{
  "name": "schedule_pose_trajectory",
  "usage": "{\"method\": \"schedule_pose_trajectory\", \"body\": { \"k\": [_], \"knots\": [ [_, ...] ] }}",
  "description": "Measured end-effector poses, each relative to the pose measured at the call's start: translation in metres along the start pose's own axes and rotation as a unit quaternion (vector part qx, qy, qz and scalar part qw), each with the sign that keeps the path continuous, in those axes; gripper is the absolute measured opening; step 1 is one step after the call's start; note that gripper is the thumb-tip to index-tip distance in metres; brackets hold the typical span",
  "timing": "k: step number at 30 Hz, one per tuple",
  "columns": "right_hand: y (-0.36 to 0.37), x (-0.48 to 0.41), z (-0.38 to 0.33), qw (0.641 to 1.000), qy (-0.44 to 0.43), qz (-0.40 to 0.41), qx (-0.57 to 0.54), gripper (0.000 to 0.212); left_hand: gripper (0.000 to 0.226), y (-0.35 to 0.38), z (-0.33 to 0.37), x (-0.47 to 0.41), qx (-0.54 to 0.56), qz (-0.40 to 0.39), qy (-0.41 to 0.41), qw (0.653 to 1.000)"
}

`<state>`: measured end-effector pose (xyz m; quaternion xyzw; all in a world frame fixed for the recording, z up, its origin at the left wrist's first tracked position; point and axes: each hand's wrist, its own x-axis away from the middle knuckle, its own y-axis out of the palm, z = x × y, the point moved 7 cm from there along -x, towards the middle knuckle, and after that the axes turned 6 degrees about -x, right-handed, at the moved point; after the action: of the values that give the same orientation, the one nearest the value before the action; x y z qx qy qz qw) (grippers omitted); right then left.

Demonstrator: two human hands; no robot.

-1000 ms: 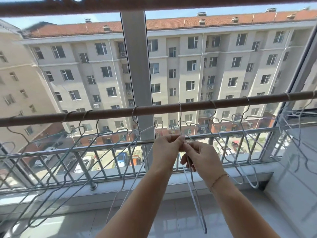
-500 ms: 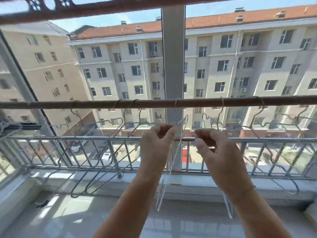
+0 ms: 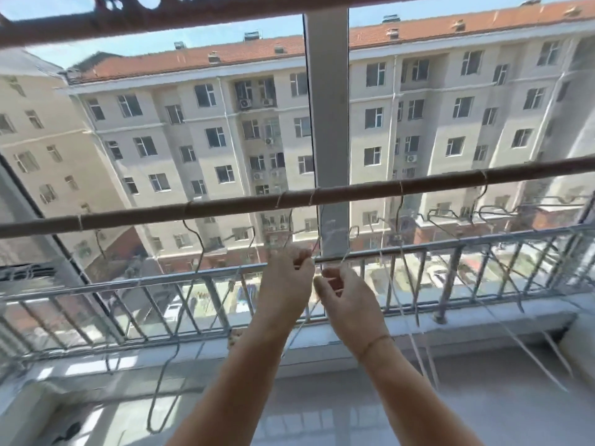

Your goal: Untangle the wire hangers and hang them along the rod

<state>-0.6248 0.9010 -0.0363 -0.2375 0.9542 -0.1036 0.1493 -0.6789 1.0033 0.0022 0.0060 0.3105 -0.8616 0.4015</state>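
Wire hangers [image 3: 197, 268] dangle by their hooks from a brown rod [image 3: 225, 204] that runs across a glazed balcony just above a person's two hands, seen from the head camera. The left hand [image 3: 286, 278] and the right hand [image 3: 347, 300] meet almost knuckle to knuckle below the middle of the rod. Each has its fingers curled to pinch the thin wire of a white hanger [image 3: 298, 329], whose lower loop trails down between the forearms. A hook sits over the rod directly above the hands, though blur hides whether it belongs to the pinched hanger.

More hangers hang to the left of the hands, the nearest reaching almost down to the pale tiled floor [image 3: 322, 413], while others spread out to the right, slanting at mixed angles across one another. A thin bracelet [image 3: 376, 341] circles the right wrist. Beyond the hands stands a metal railing [image 3: 418, 249] inside the glass, and a grey window post [image 3: 326, 123] rises straight behind them. A pale apartment block [image 3: 193, 140] with an orange roof fills the view outside.
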Motion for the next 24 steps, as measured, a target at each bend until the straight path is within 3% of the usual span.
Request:
{"method": "schedule_pose_trajectory", "body": {
  "k": [4,8,15,21,24],
  "knots": [
    [0.014,0.005,0.008,0.998,0.031,0.015,-0.054,0.023,0.019,0.010,-0.008,-0.005,0.060,-0.062,-0.018,0.996],
    [0.002,0.010,0.001,0.995,0.000,0.059,-0.082,0.015,0.013,0.022,-0.004,-0.004,0.132,-0.118,-0.049,0.983],
    [-0.022,-0.015,-0.009,0.992,-0.025,0.082,-0.097,0.022,0.011,0.038,0.019,-0.016,0.258,-0.126,-0.103,0.952],
    [-0.020,-0.026,0.007,0.995,-0.008,0.058,-0.084,0.020,0.020,0.056,0.008,-0.027,0.275,-0.106,-0.142,0.945],
    [-0.019,-0.023,0.028,0.997,0.017,0.047,-0.064,0.028,0.023,0.071,-0.012,-0.023,0.253,-0.100,-0.160,0.949]
  ]
}}
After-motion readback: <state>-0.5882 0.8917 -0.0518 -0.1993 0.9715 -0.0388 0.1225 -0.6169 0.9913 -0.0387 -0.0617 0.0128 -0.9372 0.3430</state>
